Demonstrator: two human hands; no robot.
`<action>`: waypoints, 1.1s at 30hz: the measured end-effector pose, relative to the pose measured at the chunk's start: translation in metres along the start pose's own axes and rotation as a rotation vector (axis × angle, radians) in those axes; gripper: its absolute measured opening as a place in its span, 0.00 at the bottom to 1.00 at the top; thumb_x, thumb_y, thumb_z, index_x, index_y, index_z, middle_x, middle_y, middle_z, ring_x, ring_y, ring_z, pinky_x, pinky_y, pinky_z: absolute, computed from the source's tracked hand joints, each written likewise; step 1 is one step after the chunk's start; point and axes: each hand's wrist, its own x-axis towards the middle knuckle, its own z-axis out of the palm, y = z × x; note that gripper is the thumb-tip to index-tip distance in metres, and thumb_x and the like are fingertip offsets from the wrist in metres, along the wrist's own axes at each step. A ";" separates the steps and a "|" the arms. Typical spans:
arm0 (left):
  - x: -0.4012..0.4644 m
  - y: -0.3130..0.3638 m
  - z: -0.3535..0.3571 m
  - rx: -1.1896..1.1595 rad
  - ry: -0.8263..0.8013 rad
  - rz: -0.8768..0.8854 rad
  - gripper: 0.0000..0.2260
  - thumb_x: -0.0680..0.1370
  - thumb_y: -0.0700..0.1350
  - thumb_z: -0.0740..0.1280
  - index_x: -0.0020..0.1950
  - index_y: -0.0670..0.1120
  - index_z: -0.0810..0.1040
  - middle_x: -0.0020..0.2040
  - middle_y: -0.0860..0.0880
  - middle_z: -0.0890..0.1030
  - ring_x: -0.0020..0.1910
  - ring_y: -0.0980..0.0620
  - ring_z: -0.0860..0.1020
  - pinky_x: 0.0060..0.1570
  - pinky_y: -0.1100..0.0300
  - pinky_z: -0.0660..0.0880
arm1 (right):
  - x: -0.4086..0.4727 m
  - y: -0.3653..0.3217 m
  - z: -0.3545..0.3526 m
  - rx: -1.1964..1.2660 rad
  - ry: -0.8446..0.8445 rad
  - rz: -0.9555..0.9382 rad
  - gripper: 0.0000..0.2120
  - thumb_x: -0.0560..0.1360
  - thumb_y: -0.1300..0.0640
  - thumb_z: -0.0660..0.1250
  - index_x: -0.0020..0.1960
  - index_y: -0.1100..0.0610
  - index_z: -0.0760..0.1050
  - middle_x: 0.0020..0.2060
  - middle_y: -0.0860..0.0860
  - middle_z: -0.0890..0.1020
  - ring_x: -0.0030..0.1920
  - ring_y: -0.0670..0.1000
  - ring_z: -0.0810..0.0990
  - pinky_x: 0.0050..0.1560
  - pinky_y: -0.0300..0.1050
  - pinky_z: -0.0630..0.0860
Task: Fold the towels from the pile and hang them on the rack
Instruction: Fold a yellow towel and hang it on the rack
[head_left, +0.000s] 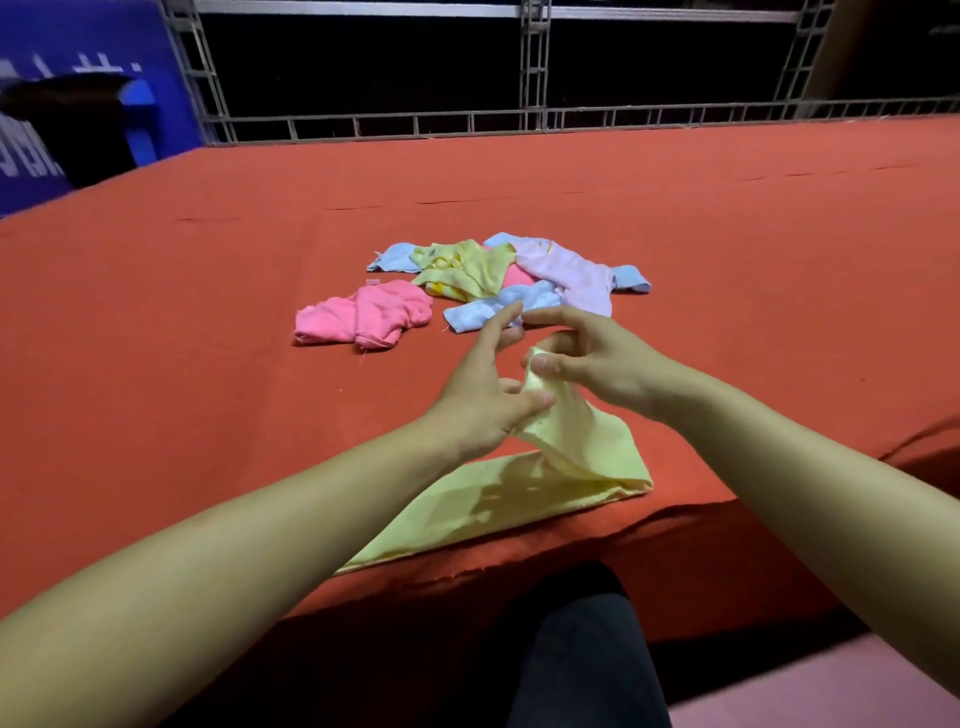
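Observation:
A pale yellow towel (524, 499) lies near the front edge of the red table (208, 322), one end lifted. My right hand (597, 358) pinches the raised corner between thumb and fingers. My left hand (483, 400) holds the same cloth just below, thumb pressed on it, forefinger stretched out. Behind the hands lies the pile (514, 275) of crumpled towels in blue, yellow, light pink and lilac. A bright pink towel (363, 314) lies apart to its left. No rack for hanging is visible.
A grey metal truss frame (535, 67) runs along the far edge of the table. A blue banner (78, 67) and a dark object stand at the back left. My dark-clothed leg (576, 654) shows below the table's front edge.

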 end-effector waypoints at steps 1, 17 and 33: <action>-0.001 -0.003 0.001 0.011 0.017 -0.002 0.41 0.74 0.34 0.72 0.77 0.60 0.56 0.72 0.56 0.66 0.45 0.51 0.81 0.46 0.61 0.80 | 0.002 -0.001 0.000 0.033 -0.007 -0.018 0.23 0.78 0.61 0.68 0.72 0.54 0.67 0.49 0.52 0.83 0.50 0.46 0.81 0.55 0.38 0.76; -0.121 -0.045 -0.107 -0.014 0.592 -0.283 0.25 0.76 0.41 0.72 0.70 0.54 0.68 0.50 0.50 0.83 0.38 0.48 0.83 0.48 0.47 0.82 | 0.074 -0.042 0.157 -0.002 -0.333 -0.211 0.23 0.74 0.60 0.73 0.67 0.54 0.72 0.45 0.49 0.84 0.45 0.43 0.82 0.47 0.35 0.75; -0.220 -0.109 -0.209 0.614 0.613 -0.602 0.24 0.77 0.53 0.68 0.71 0.55 0.66 0.64 0.57 0.74 0.63 0.54 0.73 0.59 0.56 0.71 | 0.112 -0.031 0.350 -0.364 -0.537 -0.299 0.31 0.73 0.50 0.74 0.72 0.51 0.67 0.52 0.44 0.84 0.50 0.44 0.81 0.58 0.44 0.75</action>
